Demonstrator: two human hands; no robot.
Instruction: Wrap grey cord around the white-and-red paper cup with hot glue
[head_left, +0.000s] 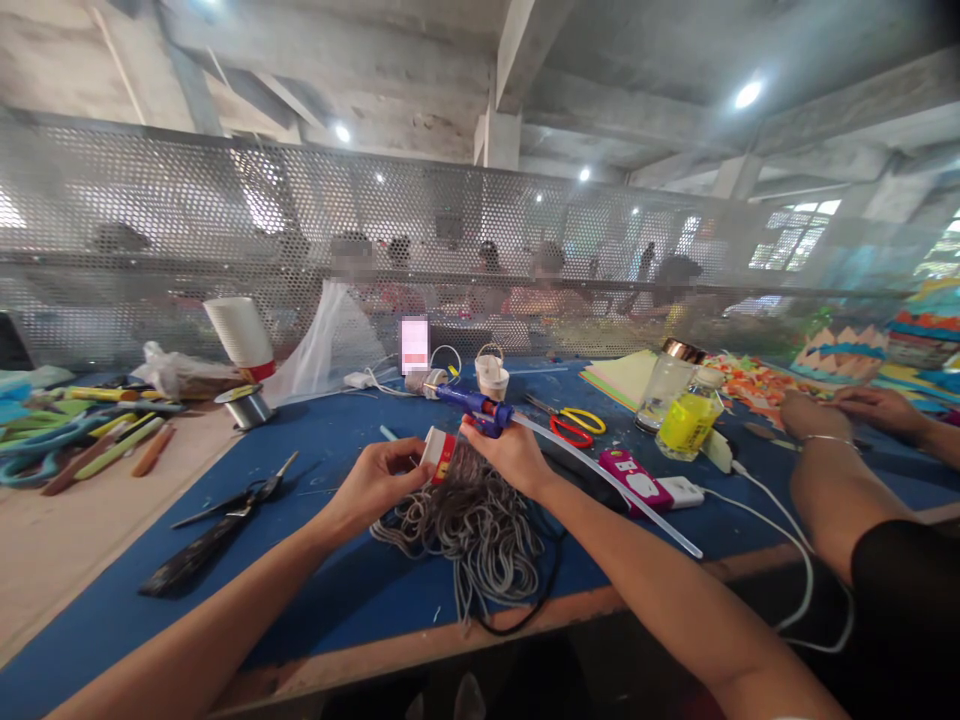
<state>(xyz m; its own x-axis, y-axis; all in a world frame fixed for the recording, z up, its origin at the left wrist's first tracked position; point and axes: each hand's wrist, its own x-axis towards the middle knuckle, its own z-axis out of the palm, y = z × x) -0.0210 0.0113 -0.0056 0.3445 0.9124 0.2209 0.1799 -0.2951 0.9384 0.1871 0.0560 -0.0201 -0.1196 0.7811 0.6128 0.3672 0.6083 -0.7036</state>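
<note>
My left hand [385, 482] grips a small paper cup [441, 456] with red and yellow print, tilted on its side. In my right hand [511, 452] is a blue glue gun [480, 408], its nozzle pointing up and to the left. A long clear glue stick [615, 482] sticks out of its back end. Beneath both hands lies a loose heap of grey cord [480, 535], and some cord runs up close to the cup. Whether the cord is joined to the cup is hidden by my hands.
Pliers [225, 525] lie on the left. Scissors [577, 425], a purple power bank [634, 485], a glass jar [664, 385] and a yellow bottle [690, 415] stand or lie right. A small basket [491, 372] and stacked cups [240, 335] are behind. Another person's arms [832, 460] reach in at right.
</note>
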